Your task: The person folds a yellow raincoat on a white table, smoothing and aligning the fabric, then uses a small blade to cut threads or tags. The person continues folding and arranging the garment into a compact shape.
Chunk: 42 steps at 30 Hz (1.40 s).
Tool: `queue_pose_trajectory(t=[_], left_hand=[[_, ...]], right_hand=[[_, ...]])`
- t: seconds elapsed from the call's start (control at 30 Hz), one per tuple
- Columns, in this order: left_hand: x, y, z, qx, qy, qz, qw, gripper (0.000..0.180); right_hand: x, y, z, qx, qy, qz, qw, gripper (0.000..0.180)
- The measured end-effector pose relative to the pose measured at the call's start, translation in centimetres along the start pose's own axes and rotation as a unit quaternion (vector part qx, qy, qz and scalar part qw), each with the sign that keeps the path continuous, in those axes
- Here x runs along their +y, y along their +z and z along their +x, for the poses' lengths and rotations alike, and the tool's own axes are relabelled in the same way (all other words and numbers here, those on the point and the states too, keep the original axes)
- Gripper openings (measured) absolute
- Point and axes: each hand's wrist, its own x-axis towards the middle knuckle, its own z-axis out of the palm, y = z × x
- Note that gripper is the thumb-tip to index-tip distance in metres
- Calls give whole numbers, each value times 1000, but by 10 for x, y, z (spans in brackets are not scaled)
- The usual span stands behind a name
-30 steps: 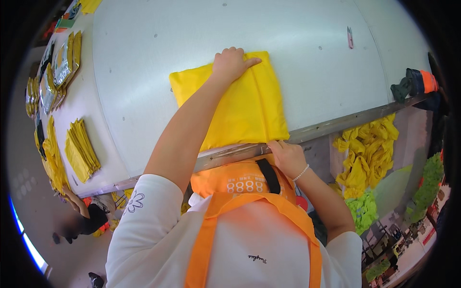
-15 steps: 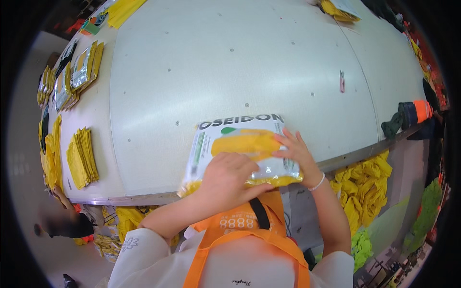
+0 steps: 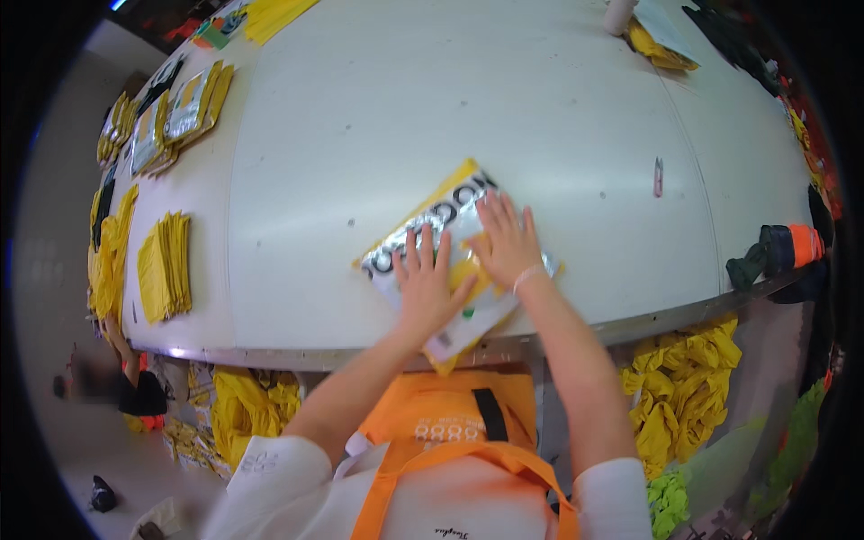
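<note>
"What are you working at?"

"A broad, pale table (image 3: 576,135) with small round marks scattered over it and a metal strip along its front edge. A pair of pink-handled thread snips (image 3: 658,178) lies to my right, and further along is a rolled bundle of dark and orange cloth (image 3: 776,249)."

"And around the room?"

"On my left are a stack of folded yellow garments (image 3: 165,267) and, beyond it, some filled clear packages (image 3: 191,106). A co-worker (image 3: 142,393) is at that end, one arm at the table. Below the table edge on my right there's a heap of crumpled yellow cloth (image 3: 681,382)."

"Where's the thing you're handling?"

"The plastic-wrapped package (image 3: 461,236) lies right in front of me, turned cornerwise, its nearest corner poking past the metal strip. It's shiny and silvery white, with big black lettering, a yellow picture and yellow showing at the edges."

"Your hands?"

"Both palm down on it, fingers spread: my left hand (image 3: 425,292) on the nearer left part, my right hand (image 3: 511,247) on the right."
</note>
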Motion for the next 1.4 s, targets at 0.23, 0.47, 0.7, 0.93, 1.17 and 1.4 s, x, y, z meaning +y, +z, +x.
queue_pose_trajectory(t=[0.23,0.47,0.7,0.93,1.17,1.4], left_hand=[[-105,-35,27,134,-162,-94,973,55],[-87,-14,15,-35,-312,-536,783,53],[-81,-27,35,74,-304,-574,756,37],[-153,-50,-73,-131,-281,-226,923,55],[-346,-130,-78,18,-263,-314,912,47],[-568,-134,-127,98,-232,-35,967,60]], right_hand=[[-3,-5,-82,190,304,286,889,45],[-33,25,-85,202,239,586,747,51],[-8,-33,-15,8,282,804,523,64],[-71,67,-55,65,288,566,770,56],[-207,0,93,-40,224,639,735,50],[-425,-85,365,-10,86,634,769,44]])
